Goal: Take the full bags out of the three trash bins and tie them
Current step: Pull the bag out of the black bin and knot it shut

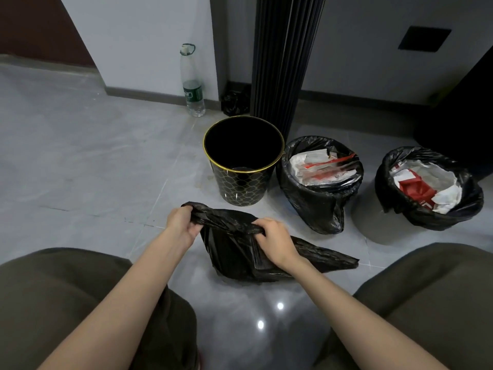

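Observation:
A black trash bag [237, 252] lies on the grey floor in front of me. My left hand [182, 222] grips its gathered top at the left, and my right hand [274, 237] grips the top at the right. Behind the bag stands a black bin with a gold rim [213, 161], with no liner in it. To its right stands a middle bin [320, 209] lined with a black bag full of paper and red-and-white wrappers. A third bin [394, 198] at the far right is lined and full of similar waste.
A clear plastic bottle [192, 84] stands by the wall behind the bins. A small crumpled black bag [234, 102] lies beside a dark ribbed column [282, 62]. Dark furniture [464, 116] fills the right background. My knees frame the lower corners.

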The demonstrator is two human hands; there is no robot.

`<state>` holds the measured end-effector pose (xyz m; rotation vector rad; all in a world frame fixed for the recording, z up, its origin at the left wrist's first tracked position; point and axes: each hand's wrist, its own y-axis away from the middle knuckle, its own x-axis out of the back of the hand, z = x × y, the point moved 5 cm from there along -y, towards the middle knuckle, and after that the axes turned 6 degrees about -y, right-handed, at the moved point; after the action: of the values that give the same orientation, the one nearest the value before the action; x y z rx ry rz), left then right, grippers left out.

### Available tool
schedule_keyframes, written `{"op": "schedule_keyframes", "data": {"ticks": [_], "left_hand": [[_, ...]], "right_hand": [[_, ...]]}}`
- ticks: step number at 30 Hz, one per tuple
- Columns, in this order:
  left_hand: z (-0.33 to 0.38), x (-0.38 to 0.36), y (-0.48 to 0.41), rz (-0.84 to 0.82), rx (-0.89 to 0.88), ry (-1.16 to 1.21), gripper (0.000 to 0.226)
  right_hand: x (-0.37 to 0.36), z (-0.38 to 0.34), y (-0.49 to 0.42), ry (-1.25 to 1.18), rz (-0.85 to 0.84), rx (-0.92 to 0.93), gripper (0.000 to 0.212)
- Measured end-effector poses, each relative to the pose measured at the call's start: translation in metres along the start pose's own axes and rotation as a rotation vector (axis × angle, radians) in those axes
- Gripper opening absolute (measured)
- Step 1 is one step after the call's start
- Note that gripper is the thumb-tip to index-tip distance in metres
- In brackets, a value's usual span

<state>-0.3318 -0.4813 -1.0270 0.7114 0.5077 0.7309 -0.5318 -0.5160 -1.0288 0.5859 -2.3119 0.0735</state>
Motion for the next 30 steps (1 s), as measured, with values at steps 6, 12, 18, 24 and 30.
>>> {"op": "schedule_keyframes", "data": {"ticks": [6, 12, 18, 24, 30], "left_hand": [[-0.002, -0.008, 0.005, -0.060, 0.014, -0.063, 0.027], [0.006, -0.005, 0.000, -0.049, -0.052, -0.121, 0.020], [0.004, -0.004, -0.001, -0.035, -0.048, -0.057, 0.020], [-0.001, -0.011, 0.009, -0.085, -0.020, -0.171, 0.023], [0.003, -0.007, 0.011, -0.091, -0.016, -0.105, 0.021]], "right_hand": [[-0.017, -0.012, -0.009, -0.339, -0.144, -0.071, 0.052], [0.013, -0.011, -0.016, 0.025, 0.032, -0.038, 0.051], [0.053, -0.040, -0.017, -0.006, 0.238, 0.139, 0.042], [0.010, 0.002, -0.014, -0.246, -0.053, -0.048, 0.033], [-0.004, 0.005, -0.012, -0.292, -0.339, -0.086, 0.090]]}}
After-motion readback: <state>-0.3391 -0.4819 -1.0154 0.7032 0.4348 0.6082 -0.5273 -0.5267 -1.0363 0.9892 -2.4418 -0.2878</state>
